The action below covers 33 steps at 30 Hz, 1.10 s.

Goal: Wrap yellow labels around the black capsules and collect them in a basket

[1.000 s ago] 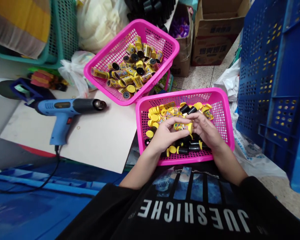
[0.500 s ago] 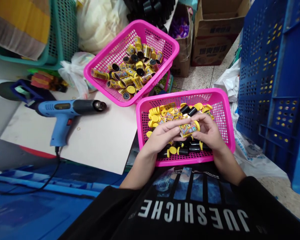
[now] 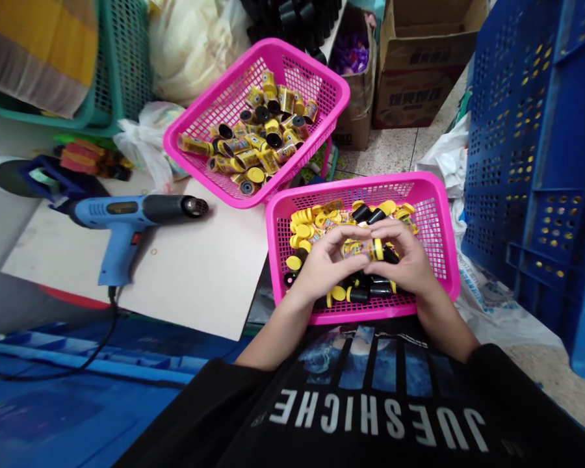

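Over the near pink basket (image 3: 358,318), both my hands hold one small canister (image 3: 359,249) with a printed wrapper and a yellow cap at its right end. My left hand (image 3: 324,263) has its fingers curled round the wrapped left part. With thumb and fingers, my right hand (image 3: 404,257) grips near the capped end. Below the hands lie black canisters (image 3: 358,295) with yellow caps, loose yellow lids (image 3: 303,231) and flat printed wrappers. The fingers hide part of the held canister.
Left of the basket, a blue heat gun (image 3: 114,221) lies on a pale board (image 3: 214,273). A second pink basket (image 3: 175,120) beyond holds many wrapped canisters. A tall blue crate (image 3: 507,175) stands at the right, cardboard boxes (image 3: 414,84) behind.
The canister has turned from slanting to nearly level and shifted slightly left. My fingers have closed round it from above, and both thumbs have come together below it.
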### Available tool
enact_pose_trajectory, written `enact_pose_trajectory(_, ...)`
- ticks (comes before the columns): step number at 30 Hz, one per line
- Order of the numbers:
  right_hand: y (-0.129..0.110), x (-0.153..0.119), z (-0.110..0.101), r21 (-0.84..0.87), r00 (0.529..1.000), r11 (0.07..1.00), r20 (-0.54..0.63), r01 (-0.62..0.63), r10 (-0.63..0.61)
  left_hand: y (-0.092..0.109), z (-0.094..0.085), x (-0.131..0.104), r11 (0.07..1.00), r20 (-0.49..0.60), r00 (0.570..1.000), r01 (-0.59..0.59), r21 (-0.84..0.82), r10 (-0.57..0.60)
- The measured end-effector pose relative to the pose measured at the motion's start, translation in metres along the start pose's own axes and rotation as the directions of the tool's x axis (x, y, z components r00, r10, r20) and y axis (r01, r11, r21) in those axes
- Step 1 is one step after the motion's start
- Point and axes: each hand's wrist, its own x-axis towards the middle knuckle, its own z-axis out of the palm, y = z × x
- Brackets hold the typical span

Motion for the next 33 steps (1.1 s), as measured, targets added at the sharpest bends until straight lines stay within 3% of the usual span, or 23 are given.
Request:
enact_pose_trajectory(2,-0.002,0.001,0.002,0.120,0.998,0.992,0.057,-0.045,0.038,-0.002,0.004,0.001,0.995,-0.043,0.998,-0.035,0.098,0.039)
enact_pose_trajectory(5,-0.006,0.001,0.006,0.329,0.972,0.915,0.111,-0.232,0.206,-0.004,0.008,0.000,0.991,-0.022,1.000,-0.016,0.129,0.019)
enact_pose_trajectory(9,-0.006,0.000,0.010,0.364,0.911,0.839,0.242,-0.403,0.333,-0.001,0.012,-0.002,0.982,-0.006,0.998,-0.064,0.176,0.066)
enact_pose_trajectory(19,0.004,-0.002,0.014,0.119,0.980,0.973,0.060,-0.196,0.190,-0.006,0.021,-0.004,0.963,-0.127,0.986,-0.070,0.258,0.106)
enact_pose_trajectory(22,-0.003,0.001,0.008,0.014,0.985,0.987,0.069,-0.163,0.161,-0.002,0.024,0.003,0.960,-0.072,0.991,-0.091,0.265,0.114)
enact_pose_trajectory(24,-0.012,0.004,-0.002,-0.089,0.996,0.992,-0.001,-0.087,0.087,0.006,0.028,0.013,0.945,0.009,0.992,-0.123,0.303,0.126)
enact_pose_trajectory(25,-0.017,0.007,-0.008,-0.153,0.995,0.988,-0.098,-0.037,0.023,0.012,0.030,0.018,0.929,0.036,0.991,-0.137,0.343,0.133)
enact_pose_trajectory(26,-0.022,0.009,-0.015,-0.234,0.972,0.972,-0.227,0.007,-0.062,0.017,0.031,0.023,0.908,0.044,0.989,-0.148,0.391,0.143)
enact_pose_trajectory(28,-0.030,0.012,-0.026,-0.437,0.875,0.899,-0.428,0.019,-0.226,0.027,0.029,0.031,0.858,0.026,0.986,-0.158,0.488,0.166)
enact_pose_trajectory(29,-0.032,0.013,-0.030,-0.532,0.866,0.847,-0.422,0.003,-0.268,0.031,0.026,0.034,0.835,0.022,0.985,-0.158,0.526,0.173)
enact_pose_trajectory(30,-0.032,0.012,-0.032,-0.618,0.906,0.787,-0.334,-0.002,-0.261,0.033,0.021,0.035,0.815,0.028,0.985,-0.157,0.558,0.170)
enact_pose_trajectory(32,-0.027,0.008,-0.030,-0.748,0.997,0.661,0.016,0.065,-0.080,0.034,0.004,0.035,0.765,0.070,0.990,-0.139,0.629,0.122)
enact_pose_trajectory(33,-0.021,0.005,-0.026,-0.783,0.980,0.609,0.195,0.124,0.050,0.032,-0.007,0.034,0.725,0.085,0.993,-0.115,0.680,0.078)
